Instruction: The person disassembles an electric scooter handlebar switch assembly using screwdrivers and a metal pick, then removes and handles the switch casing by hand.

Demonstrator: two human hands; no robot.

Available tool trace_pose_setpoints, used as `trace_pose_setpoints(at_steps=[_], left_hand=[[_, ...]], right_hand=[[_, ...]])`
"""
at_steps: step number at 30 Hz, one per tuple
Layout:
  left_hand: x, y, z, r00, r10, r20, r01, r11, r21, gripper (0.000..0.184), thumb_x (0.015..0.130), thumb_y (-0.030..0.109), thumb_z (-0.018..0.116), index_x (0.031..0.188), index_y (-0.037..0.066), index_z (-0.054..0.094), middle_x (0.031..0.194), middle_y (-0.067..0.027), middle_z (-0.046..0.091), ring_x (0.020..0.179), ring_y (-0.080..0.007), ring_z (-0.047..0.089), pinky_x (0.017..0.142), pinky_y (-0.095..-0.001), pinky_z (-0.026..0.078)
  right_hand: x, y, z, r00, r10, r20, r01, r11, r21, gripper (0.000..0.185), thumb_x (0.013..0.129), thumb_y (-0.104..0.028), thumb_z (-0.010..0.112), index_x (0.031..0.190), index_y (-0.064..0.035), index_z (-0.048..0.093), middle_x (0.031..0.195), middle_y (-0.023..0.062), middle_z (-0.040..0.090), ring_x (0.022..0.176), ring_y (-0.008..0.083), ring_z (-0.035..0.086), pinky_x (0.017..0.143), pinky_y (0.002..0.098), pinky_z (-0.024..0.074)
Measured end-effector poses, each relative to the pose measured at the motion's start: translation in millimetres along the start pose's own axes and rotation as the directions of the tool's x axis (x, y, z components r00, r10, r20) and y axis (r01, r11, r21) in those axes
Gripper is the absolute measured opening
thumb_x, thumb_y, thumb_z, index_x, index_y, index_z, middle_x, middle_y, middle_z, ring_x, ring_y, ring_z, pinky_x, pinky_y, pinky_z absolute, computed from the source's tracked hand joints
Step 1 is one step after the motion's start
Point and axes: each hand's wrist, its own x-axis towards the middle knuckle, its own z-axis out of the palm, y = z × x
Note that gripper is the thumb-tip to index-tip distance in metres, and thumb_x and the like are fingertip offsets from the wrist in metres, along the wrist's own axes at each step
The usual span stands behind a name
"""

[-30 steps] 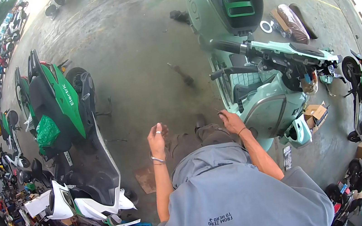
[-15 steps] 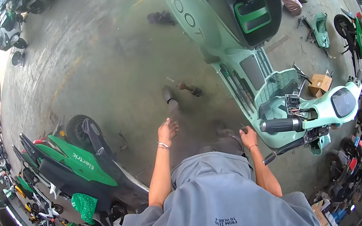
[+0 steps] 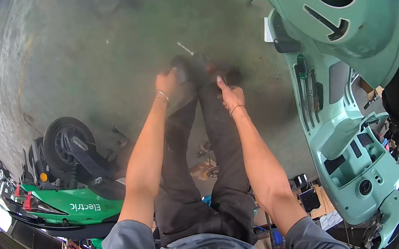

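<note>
Head view: I log one tool [image 3: 210, 66], ahead on the floor [image 3: 99, 52], long axis slanting forward-left, nearer the right hand [image 3: 231, 95] than the left hand [image 3: 167, 82]; both curled, contents indeterminable.

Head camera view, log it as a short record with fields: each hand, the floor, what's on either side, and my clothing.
Left hand: left hand held out above the floor; blurred, no item visible in it
Right hand: right hand with thumb raised, fingers curled; cannot tell whether it grips something slim
Floor: grey concrete floor; blurred red-and-black tool with a thin metal shaft beyond the hands
Right side: pale mint-green scooter, a green-handled tool lying on it
Left side: bright green scooter marked "Electric"
Clothing: dark trousers, blue-grey sleeves
</note>
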Motion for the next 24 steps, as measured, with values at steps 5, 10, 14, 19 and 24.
trace_pose_setpoints(at_steps=[5,10,14,19,24], left_hand=[[121.5,-2.7,72.0,0.932,-0.317,0.176,0.342,0.93,-0.135,0.061,0.096,0.041,0.061,0.134,-0.006,0.054,0.13,-0.0199,0.06,0.115,-0.0273,0.061,0.092,-0.0421,0.05],[180.7,-15.3,149.9,0.9,-0.427,0.083,0.43,0.847,-0.313,0.057,0.096,0.04,0.062,0.128,-0.006,0.057,0.125,-0.0192,0.062,0.106,-0.0254,0.062,0.09,-0.0401,0.051],[148.1,5.6,160.7,0.935,-0.337,0.11,0.329,0.71,-0.623,0.034,0.098,0.025,0.061,0.111,-0.006,0.063,0.104,-0.0121,0.067,0.09,-0.0199,0.063,0.078,-0.0349,0.05],[70.5,117.0,137.0,0.991,0.114,0.068,-0.059,0.835,-0.547,0.029,0.098,0.021,0.061,0.108,-0.007,0.06,0.098,-0.0142,0.068,0.09,-0.0213,0.064,0.081,-0.0341,0.05],[103.9,171.2,144.5,0.86,0.508,-0.054,-0.5,0.816,-0.291,0.032,0.094,0.021,0.064,0.11,-0.007,0.059,0.1,-0.0215,0.07,0.093,-0.0321,0.067,0.083,-0.0389,0.051]], right_hand=[[108.7,-17.1,59.2,0.996,0.016,-0.082,-0.015,1.0,0.02,0.084,0.077,-0.058,0.077,0.131,0.0024,0.057,0.097,0.0151,0.07,0.074,0.0232,0.068,0.055,0.0319,0.0535],[149.1,7.9,81.8,0.989,-0.141,-0.047,0.135,0.984,-0.12,0.085,0.074,-0.05,0.082,0.138,-0.0019,0.052,0.106,0.0146,0.069,0.089,0.0211,0.068,0.074,0.0304,0.0545],[134.3,4.0,63.6,0.981,-0.184,-0.057,0.193,0.945,0.266,0.06,0.08,-0.032,0.082,0.127,-0.0036,0.056,0.09,0.0071,0.067,0.069,0.0144,0.062,0.061,0.0273,0.0481],[131.3,-14.4,4.6,0.899,-0.28,0.337,-0.033,0.725,0.688,0.048,0.093,-0.022,0.069,0.134,-0.0109,0.046,0.098,-0.0012,0.056,0.046,0.0046,0.033,0.041,0.0214,0.0219],[183.2,-63.2,-8.0,0.81,-0.42,0.409,-0.049,0.647,0.761,0.03,0.1,-0.038,0.056,0.118,-0.0141,0.059,0.086,-0.0016,0.06,0.049,0.0058,0.036,0.043,0.022,0.0245]])
